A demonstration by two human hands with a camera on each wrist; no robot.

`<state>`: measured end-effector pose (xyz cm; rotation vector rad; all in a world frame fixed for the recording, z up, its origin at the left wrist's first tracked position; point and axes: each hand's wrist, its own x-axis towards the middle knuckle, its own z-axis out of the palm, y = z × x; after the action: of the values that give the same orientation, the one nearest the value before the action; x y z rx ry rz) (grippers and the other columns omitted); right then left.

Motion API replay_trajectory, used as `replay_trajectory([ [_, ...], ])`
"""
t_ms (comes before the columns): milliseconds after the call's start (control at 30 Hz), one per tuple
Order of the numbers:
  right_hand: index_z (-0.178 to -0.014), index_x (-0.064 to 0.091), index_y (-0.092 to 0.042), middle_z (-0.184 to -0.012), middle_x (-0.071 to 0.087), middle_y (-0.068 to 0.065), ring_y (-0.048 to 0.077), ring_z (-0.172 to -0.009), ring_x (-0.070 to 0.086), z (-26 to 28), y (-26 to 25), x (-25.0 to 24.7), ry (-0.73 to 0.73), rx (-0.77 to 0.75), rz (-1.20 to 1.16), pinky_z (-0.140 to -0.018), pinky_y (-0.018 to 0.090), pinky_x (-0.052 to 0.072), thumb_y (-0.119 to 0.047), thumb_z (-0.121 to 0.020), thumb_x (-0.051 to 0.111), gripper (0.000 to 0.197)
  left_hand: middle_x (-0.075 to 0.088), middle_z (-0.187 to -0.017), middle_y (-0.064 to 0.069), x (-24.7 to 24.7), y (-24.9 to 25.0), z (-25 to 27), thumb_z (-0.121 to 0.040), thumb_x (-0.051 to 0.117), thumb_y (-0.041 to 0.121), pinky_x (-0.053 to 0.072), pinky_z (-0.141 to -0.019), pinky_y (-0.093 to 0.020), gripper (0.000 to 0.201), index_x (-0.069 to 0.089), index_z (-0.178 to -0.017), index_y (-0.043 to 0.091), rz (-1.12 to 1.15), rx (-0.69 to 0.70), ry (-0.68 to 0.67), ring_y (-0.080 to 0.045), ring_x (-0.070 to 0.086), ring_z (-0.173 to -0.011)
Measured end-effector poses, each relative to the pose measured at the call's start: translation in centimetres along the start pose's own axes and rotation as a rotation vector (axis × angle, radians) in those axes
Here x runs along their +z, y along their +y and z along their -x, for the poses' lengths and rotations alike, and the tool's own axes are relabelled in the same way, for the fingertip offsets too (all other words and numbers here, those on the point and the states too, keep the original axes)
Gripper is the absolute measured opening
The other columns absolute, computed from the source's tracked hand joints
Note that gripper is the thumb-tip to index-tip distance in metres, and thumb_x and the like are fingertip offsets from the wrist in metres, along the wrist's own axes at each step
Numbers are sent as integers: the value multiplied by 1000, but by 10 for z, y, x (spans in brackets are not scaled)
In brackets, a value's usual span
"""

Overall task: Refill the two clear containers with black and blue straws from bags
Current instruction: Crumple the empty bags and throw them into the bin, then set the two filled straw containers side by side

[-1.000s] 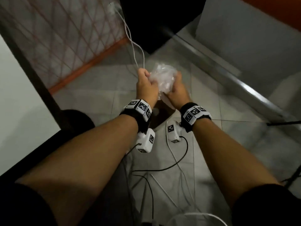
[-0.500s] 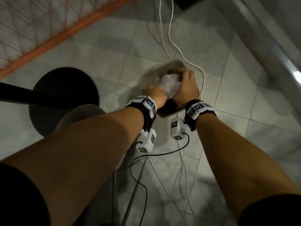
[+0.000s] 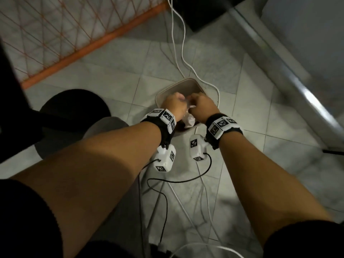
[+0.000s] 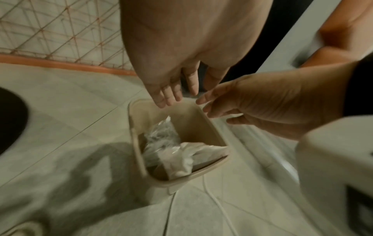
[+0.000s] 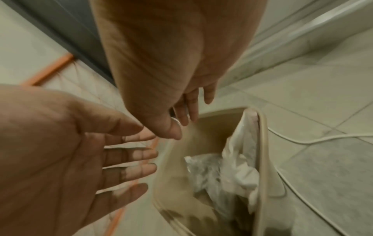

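A crumpled clear plastic bag lies loose inside a beige bin on the tiled floor, next to a white wad. Both hands hover just above the bin's mouth and hold nothing. The wrist views show my left hand and right hand with straight, spread fingers. From the head view the left hand and right hand cover most of the bin; a bit of the bag shows between the wrists. No straws or clear containers are in view.
Two white cables run across the floor past the bin's right side. A black round base sits at the left and an orange-framed mesh panel at the upper left. A metal rail crosses the right. Thin cables trail below my wrists.
Both hands carried the crumpled bag down from chest height into the bin and let it go. Their fingers have since straightened out above it.
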<state>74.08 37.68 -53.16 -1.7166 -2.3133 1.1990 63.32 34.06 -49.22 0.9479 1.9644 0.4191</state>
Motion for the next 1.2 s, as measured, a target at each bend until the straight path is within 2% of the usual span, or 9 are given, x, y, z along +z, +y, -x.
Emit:
replay_trajectory([
  [267, -126, 61, -17, -120, 63, 11, 28, -103, 61, 130, -65, -103, 220, -99, -5, -81, 28, 42, -14, -82, 63, 44, 62, -121, -7, -35, 81, 126, -90, 60, 9, 45, -84, -22, 24, 63, -113, 13, 185, 393, 64, -18, 60, -104],
  [367, -122, 61, -20, -105, 66, -3, 7, -86, 57, 180, -99, -137, 264, -187, -7, -68, 13, 40, -14, -85, 63, 37, 60, -117, 1, -68, 99, 183, -90, 60, 13, 48, -96, -31, 21, 62, -110, 19, 213, 589, 64, -15, 59, -107],
  [467, -119, 61, -21, -89, 59, -18, -15, -72, 52, 226, -152, -166, 297, -276, -43, -61, -5, 35, -6, -84, 65, 38, 59, -112, 1, -117, 107, 235, -88, 64, 14, 48, -92, -29, 19, 62, -107, 20, 239, 747, 140, -13, 58, -103],
  [533, -115, 61, -21, -87, 60, -19, -21, -71, 55, 249, -194, -179, 302, -336, -48, -63, -4, 37, -5, -85, 67, 34, 60, -108, 2, -158, 106, 265, -89, 65, 16, 48, -90, -27, 16, 61, -104, 21, 280, 825, 194, -13, 58, -101],
  [600, -115, 62, -12, -90, 66, -5, -12, -77, 61, 265, -240, -188, 297, -402, -53, -71, 5, 47, -4, -86, 66, 31, 59, -101, 4, -202, 101, 293, -90, 65, 18, 49, -85, -25, 13, 59, -100, 24, 365, 872, 223, -12, 60, -97],
  [733, -122, 60, -11, -112, 65, 11, 24, -100, 63, 281, -335, -183, 269, -559, -66, -94, 38, 51, -8, -87, 66, 36, 63, -99, 0, -290, 79, 334, -91, 63, 16, 47, -71, -17, 14, 59, -98, 27, 521, 885, 328, -11, 64, -91],
  [967, -121, 57, -16, -105, 54, 1, 14, -86, 56, 233, -490, -128, 178, -757, -219, -81, 30, 48, -14, -82, 74, 43, 61, -94, 6, -443, -18, 351, -90, 64, 16, 50, -87, -34, 9, 60, -90, 24, 690, 765, 728, -11, 59, -90],
  [1100, -123, 52, -23, -107, 53, -5, 11, -86, 57, 190, -566, -88, 180, -794, -305, -66, 20, 42, -29, -80, 77, 50, 60, -90, 5, -514, -86, 346, -90, 65, 17, 46, -71, -24, 12, 58, -85, 25, 814, 646, 964, -10, 55, -79],
  [1200, -132, 47, -22, -111, 52, -5, 14, -98, 57, 164, -614, -62, 181, -796, -353, -71, 21, 42, -34, -78, 78, 62, 61, -90, 1, -551, -127, 338, -86, 69, 19, 48, -70, -22, 13, 56, -85, 22, 886, 573, 1194, -12, 56, -80],
])
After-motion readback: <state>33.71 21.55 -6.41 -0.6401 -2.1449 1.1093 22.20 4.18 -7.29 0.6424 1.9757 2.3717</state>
